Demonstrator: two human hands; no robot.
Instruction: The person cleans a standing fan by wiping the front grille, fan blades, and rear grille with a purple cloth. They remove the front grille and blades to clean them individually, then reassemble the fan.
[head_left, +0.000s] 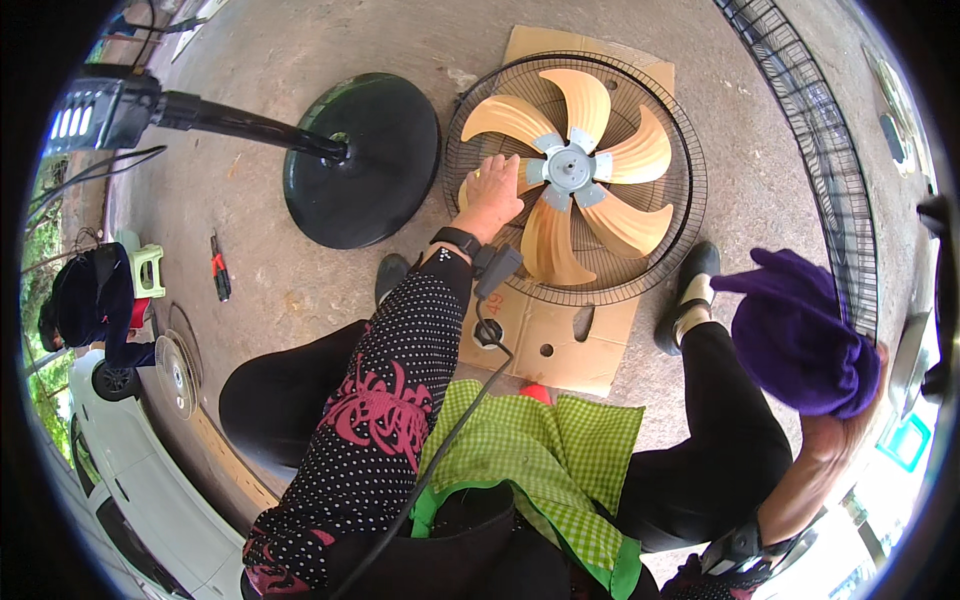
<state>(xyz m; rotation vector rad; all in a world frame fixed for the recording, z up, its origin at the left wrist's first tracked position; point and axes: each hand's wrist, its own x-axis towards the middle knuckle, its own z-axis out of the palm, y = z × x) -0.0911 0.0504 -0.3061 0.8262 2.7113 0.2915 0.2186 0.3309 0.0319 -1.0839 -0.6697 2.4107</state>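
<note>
A fan blade wheel [568, 169] with several tan blades and a grey metal hub lies in a round black wire guard [692, 190], on flat cardboard [570, 345]. My left hand [492, 198] is closed on one tan blade left of the hub, with part of that blade hidden beneath it. A bunched purple cloth [800, 330] is in my right hand [838, 425], off to the right. Just behind the cloth runs a second black wire guard [800, 110]; whether my right hand also grips it I cannot tell.
A round black stand base [365, 170] with a black pole [240, 125] stands at the left. Red-handled pliers [220, 272] lie on the concrete. Farther left are a person in dark clothes [85, 295], a pale green stool [148, 270] and a white car [160, 490].
</note>
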